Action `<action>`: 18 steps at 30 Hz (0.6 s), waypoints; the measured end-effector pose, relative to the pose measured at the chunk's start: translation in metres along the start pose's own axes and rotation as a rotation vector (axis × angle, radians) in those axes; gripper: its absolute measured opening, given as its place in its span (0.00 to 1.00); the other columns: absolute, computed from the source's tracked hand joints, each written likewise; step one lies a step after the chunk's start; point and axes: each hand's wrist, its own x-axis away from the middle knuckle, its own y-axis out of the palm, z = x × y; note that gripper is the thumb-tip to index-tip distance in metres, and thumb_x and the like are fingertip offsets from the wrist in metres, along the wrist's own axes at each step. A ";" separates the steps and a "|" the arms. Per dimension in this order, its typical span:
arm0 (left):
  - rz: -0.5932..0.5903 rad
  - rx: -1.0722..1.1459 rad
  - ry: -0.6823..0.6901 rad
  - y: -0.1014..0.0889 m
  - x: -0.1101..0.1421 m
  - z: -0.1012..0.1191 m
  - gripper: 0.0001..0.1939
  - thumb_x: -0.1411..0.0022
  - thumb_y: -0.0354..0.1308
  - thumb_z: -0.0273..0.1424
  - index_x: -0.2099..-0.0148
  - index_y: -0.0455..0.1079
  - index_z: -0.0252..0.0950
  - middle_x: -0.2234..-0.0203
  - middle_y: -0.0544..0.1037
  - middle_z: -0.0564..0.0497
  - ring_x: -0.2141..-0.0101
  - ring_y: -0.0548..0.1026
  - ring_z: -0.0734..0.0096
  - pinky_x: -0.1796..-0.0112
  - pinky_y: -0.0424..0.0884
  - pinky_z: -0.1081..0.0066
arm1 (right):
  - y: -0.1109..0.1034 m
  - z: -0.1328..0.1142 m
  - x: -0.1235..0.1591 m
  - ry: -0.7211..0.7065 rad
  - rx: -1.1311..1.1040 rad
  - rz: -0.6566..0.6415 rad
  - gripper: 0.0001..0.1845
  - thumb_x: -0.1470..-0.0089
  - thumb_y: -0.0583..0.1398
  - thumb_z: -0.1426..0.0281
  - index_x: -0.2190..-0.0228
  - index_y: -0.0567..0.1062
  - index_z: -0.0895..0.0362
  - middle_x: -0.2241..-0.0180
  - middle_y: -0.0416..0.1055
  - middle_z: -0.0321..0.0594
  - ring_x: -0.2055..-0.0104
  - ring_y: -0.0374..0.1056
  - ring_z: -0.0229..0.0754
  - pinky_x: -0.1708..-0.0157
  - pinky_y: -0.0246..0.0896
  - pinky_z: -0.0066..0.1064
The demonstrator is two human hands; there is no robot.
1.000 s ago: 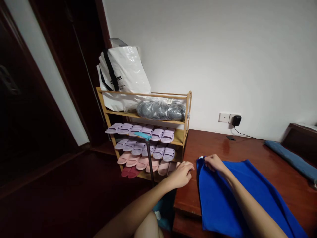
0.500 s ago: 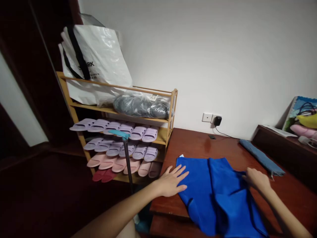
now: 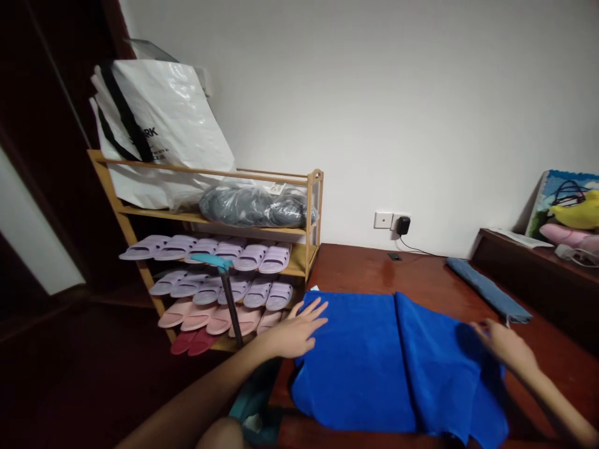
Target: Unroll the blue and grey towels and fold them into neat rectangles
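Note:
A bright blue cloth (image 3: pixel 355 355) with a small white tag at its far left corner lies spread over the wooden table, its near edge hanging over the front. A long fold runs down its middle, and its right part is rumpled. My left hand (image 3: pixel 294 333) rests on the left edge of the cloth, palm down with fingers spread. At the right edge, my right hand (image 3: pixel 508 349) has its fingers curled together, pinching the cloth there. The tips of those fingers are partly hidden.
Folded denim (image 3: pixel 489 290) lies at the table's (image 3: pixel 355 268) right. A shoe rack (image 3: pixel 314 218) with slippers, a white bag (image 3: pixel 173 118) and a plastic-wrapped bundle (image 3: pixel 257 206) stands left. A teal-topped pole (image 3: pixel 229 299) leans before it. A black plug (image 3: pixel 403 225) sits in the wall socket.
The cloth has been pulled wider and flatter, its near creases mostly gone. My left hand has moved left with its edge; my right hand has shifted slightly right. The camera view has turned a little.

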 end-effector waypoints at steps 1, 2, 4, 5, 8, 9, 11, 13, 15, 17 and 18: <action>0.058 -0.001 0.003 0.006 -0.006 0.007 0.27 0.35 0.49 0.34 0.35 0.54 0.44 0.34 0.44 0.47 0.35 0.40 0.57 0.41 0.39 0.47 | 0.008 -0.014 0.004 -0.040 -0.030 -0.009 0.36 0.44 0.40 0.47 0.50 0.68 0.59 0.57 0.73 0.54 0.55 0.70 0.52 0.57 0.62 0.40; 0.112 0.000 -0.019 0.013 -0.012 0.013 0.26 0.34 0.47 0.37 0.35 0.53 0.42 0.34 0.45 0.47 0.35 0.41 0.57 0.41 0.39 0.49 | 0.016 -0.027 0.009 -0.078 -0.051 -0.013 0.39 0.45 0.41 0.45 0.46 0.64 0.58 0.53 0.71 0.52 0.52 0.69 0.52 0.55 0.62 0.40; 0.196 -0.005 -0.113 0.026 -0.023 0.022 0.28 0.32 0.43 0.43 0.33 0.51 0.40 0.34 0.46 0.44 0.36 0.42 0.56 0.41 0.41 0.48 | 0.032 -0.043 0.017 -0.098 -0.063 -0.010 0.42 0.48 0.43 0.42 0.42 0.61 0.55 0.46 0.65 0.51 0.47 0.64 0.56 0.51 0.59 0.47; 0.218 -0.014 -0.154 0.032 -0.027 0.023 0.30 0.32 0.42 0.45 0.33 0.50 0.39 0.34 0.46 0.44 0.36 0.42 0.54 0.41 0.41 0.47 | 0.039 -0.045 0.019 -0.116 -0.062 -0.002 0.41 0.49 0.44 0.42 0.42 0.61 0.53 0.43 0.61 0.51 0.44 0.60 0.59 0.50 0.56 0.50; 0.214 -0.059 -0.178 0.042 -0.033 0.019 0.32 0.32 0.40 0.49 0.33 0.49 0.39 0.34 0.46 0.44 0.36 0.41 0.52 0.41 0.40 0.46 | 0.051 -0.029 0.015 -0.199 -0.062 0.017 0.39 0.49 0.45 0.44 0.41 0.61 0.51 0.38 0.52 0.48 0.36 0.46 0.58 0.43 0.47 0.53; 0.206 -0.072 -0.169 0.043 -0.034 0.016 0.32 0.32 0.39 0.49 0.33 0.49 0.40 0.34 0.46 0.45 0.36 0.41 0.53 0.41 0.40 0.46 | 0.053 -0.019 0.010 -0.215 -0.070 0.011 0.40 0.48 0.45 0.44 0.40 0.58 0.51 0.36 0.49 0.46 0.34 0.42 0.56 0.41 0.44 0.52; 0.204 -0.094 -0.159 0.043 -0.033 0.012 0.31 0.32 0.39 0.49 0.33 0.49 0.41 0.35 0.47 0.46 0.36 0.42 0.53 0.41 0.41 0.47 | 0.052 0.003 -0.002 -0.219 -0.102 -0.040 0.43 0.48 0.43 0.43 0.37 0.51 0.52 0.35 0.42 0.43 0.33 0.35 0.52 0.38 0.37 0.50; 0.213 -0.111 -0.148 0.042 -0.033 0.010 0.31 0.32 0.40 0.49 0.33 0.49 0.42 0.35 0.48 0.47 0.36 0.44 0.53 0.41 0.41 0.47 | 0.047 0.024 -0.017 -0.230 -0.140 -0.119 0.44 0.49 0.43 0.42 0.36 0.47 0.51 0.34 0.37 0.40 0.33 0.31 0.49 0.37 0.31 0.48; 0.225 -0.126 -0.138 0.042 -0.034 0.009 0.30 0.32 0.40 0.48 0.33 0.48 0.43 0.35 0.49 0.47 0.36 0.45 0.54 0.41 0.42 0.48 | 0.036 0.042 -0.031 -0.256 -0.164 -0.176 0.45 0.52 0.48 0.41 0.37 0.50 0.47 0.34 0.39 0.36 0.33 0.33 0.47 0.37 0.32 0.47; 0.233 -0.139 -0.133 0.042 -0.035 0.009 0.29 0.32 0.41 0.48 0.33 0.49 0.44 0.35 0.49 0.48 0.36 0.46 0.55 0.41 0.42 0.48 | 0.022 0.056 -0.046 -0.249 -0.167 -0.174 0.46 0.60 0.57 0.42 0.41 0.59 0.43 0.36 0.48 0.35 0.34 0.41 0.49 0.38 0.41 0.42; 0.236 -0.142 -0.132 0.043 -0.036 0.008 0.29 0.32 0.41 0.48 0.33 0.49 0.44 0.35 0.50 0.48 0.36 0.47 0.55 0.41 0.43 0.48 | 0.015 0.063 -0.053 -0.228 -0.161 -0.153 0.45 0.65 0.61 0.43 0.44 0.64 0.42 0.38 0.54 0.35 0.36 0.48 0.50 0.40 0.47 0.40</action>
